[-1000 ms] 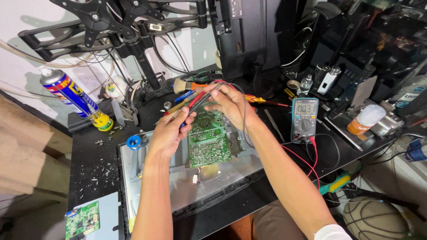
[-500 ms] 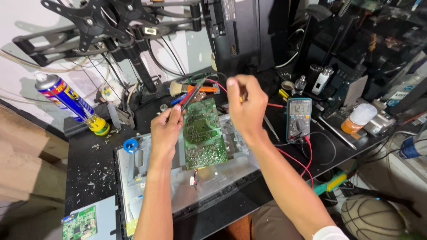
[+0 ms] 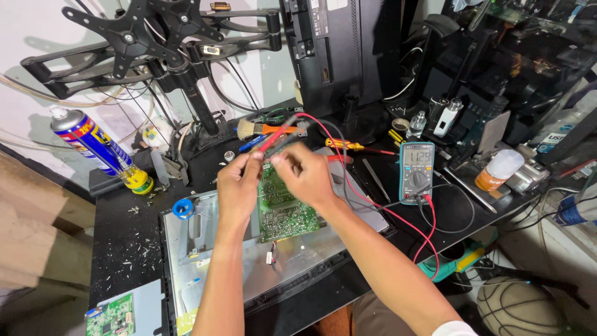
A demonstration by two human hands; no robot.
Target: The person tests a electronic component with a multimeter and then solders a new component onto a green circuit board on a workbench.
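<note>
The left hand (image 3: pixel 236 186) pinches the red probe (image 3: pixel 268 140), the right hand (image 3: pixel 306 175) pinches the black probe (image 3: pixel 287 138), both over the green circuit board (image 3: pixel 283 208); the meter (image 3: pixel 416 172) lies at three o'clock.

Green circuit board (image 3: pixel 283 208) with white markings, red test lead (image 3: pixel 373 199), grey-and-teal multimeter (image 3: pixel 416 172), blue-and-yellow spray can (image 3: pixel 96 147), orange-handled brush (image 3: pixel 264 129), silver metal panel (image 3: pixel 298 258), black table (image 3: pixel 121 249)

Access over the green circuit board (image 3: pixel 283 208) is open from the near side, across the bare grey metal back panel (image 3: pixel 323 249). Behind it, red probe leads (image 3: pixel 348 180), a wooden-handled brush (image 3: pixel 258 129) and a yellow-handled screwdriver (image 3: pixel 348 145) crowd the black desk (image 3: pixel 124 249). The blue spray can (image 3: pixel 93 144) blocks the left.
</note>
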